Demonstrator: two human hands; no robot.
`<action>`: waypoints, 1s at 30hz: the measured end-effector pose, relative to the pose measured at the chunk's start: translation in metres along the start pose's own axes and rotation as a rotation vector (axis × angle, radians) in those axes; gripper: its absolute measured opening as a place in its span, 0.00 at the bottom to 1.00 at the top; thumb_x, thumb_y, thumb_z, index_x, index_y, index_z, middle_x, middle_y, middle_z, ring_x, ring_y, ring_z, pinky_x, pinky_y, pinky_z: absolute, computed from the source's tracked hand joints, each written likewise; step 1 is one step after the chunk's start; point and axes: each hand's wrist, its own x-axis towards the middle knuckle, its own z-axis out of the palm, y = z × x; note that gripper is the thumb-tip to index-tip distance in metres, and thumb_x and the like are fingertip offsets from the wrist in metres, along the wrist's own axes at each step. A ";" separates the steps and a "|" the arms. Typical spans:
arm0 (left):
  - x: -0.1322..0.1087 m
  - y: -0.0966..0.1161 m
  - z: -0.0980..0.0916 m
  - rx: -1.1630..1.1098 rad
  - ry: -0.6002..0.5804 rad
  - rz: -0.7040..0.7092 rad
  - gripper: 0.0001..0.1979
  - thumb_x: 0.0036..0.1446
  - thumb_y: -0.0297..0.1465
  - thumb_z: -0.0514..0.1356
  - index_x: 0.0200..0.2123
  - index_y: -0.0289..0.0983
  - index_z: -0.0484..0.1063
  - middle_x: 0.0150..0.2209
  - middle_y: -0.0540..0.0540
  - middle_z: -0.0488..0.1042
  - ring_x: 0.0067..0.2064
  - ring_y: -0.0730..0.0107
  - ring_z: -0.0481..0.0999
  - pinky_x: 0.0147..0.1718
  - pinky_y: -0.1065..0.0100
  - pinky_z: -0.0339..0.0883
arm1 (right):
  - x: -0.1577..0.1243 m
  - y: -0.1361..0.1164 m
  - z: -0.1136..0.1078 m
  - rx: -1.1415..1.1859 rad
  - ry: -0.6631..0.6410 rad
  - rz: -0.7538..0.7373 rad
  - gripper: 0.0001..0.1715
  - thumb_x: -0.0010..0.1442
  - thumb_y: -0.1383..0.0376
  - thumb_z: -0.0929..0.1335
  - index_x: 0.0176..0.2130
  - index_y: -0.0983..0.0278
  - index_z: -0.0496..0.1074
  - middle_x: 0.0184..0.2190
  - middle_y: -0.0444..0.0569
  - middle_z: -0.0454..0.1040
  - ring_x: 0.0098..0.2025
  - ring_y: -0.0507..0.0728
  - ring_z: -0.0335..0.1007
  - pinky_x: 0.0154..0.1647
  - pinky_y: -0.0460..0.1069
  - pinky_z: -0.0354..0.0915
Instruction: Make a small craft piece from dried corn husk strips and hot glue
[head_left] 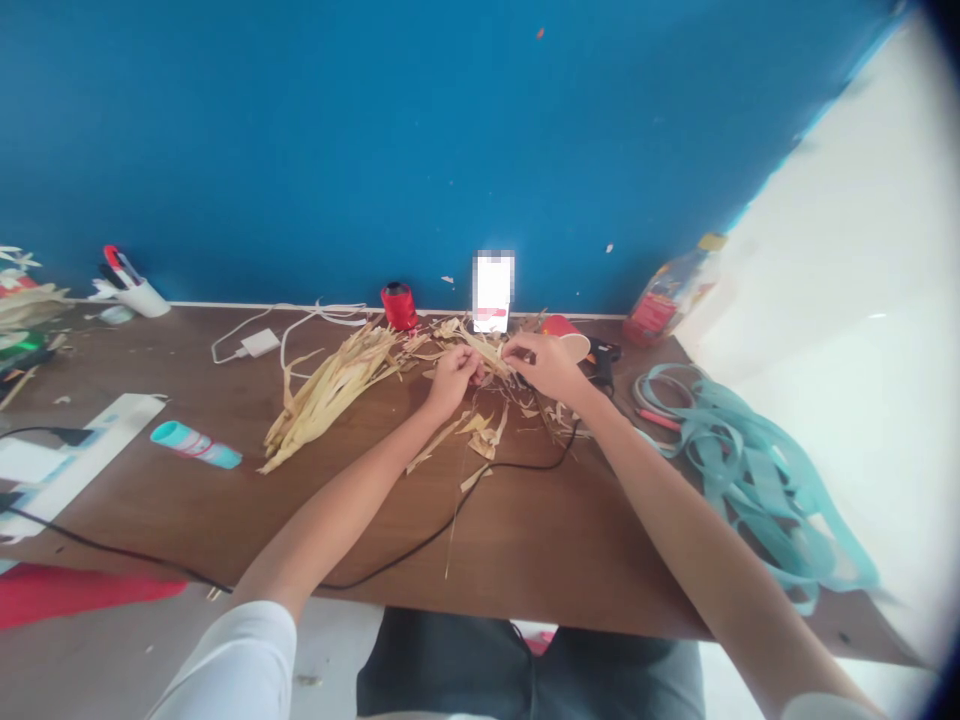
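Note:
My left hand is closed at the middle of the desk, its fingers curled together. What lies inside its grip is too small to make out. Just to the right, my right hand pinches a pale strip of dried corn husk that shows between the two hands. Torn husk scraps lie under and in front of both hands. From near the left hand a thin thread-like strand runs down over the desk. A larger bundle of dried husks rests to the left of my left hand.
A lit phone leans against the blue wall. Right: a black glue gun, a bottle, tangled teal ribbon. Left: a blue tube, a power strip, a charger. A black cable crosses the desk.

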 end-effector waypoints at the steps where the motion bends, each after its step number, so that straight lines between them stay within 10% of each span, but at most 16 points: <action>1: 0.000 0.000 0.000 0.005 0.000 -0.008 0.11 0.56 0.36 0.58 0.28 0.35 0.64 0.21 0.52 0.67 0.21 0.78 0.65 0.22 0.73 0.58 | 0.000 0.000 0.000 0.001 -0.001 -0.001 0.07 0.56 0.68 0.65 0.33 0.60 0.74 0.33 0.46 0.76 0.35 0.56 0.70 0.36 0.50 0.61; 8: -0.003 0.000 0.000 0.056 -0.011 -0.007 0.13 0.55 0.32 0.55 0.21 0.36 0.58 0.16 0.55 0.55 0.18 0.80 0.53 0.19 0.74 0.46 | 0.000 0.001 -0.002 -0.008 -0.003 -0.013 0.07 0.56 0.69 0.65 0.33 0.61 0.74 0.34 0.46 0.76 0.36 0.56 0.70 0.36 0.50 0.62; 30: -0.005 0.000 -0.002 0.303 0.121 0.094 0.21 0.60 0.40 0.52 0.18 0.36 0.61 0.16 0.53 0.60 0.20 0.76 0.60 0.23 0.71 0.54 | 0.000 0.006 -0.001 -0.007 -0.014 -0.012 0.07 0.56 0.69 0.66 0.34 0.61 0.75 0.34 0.46 0.77 0.36 0.55 0.71 0.36 0.49 0.62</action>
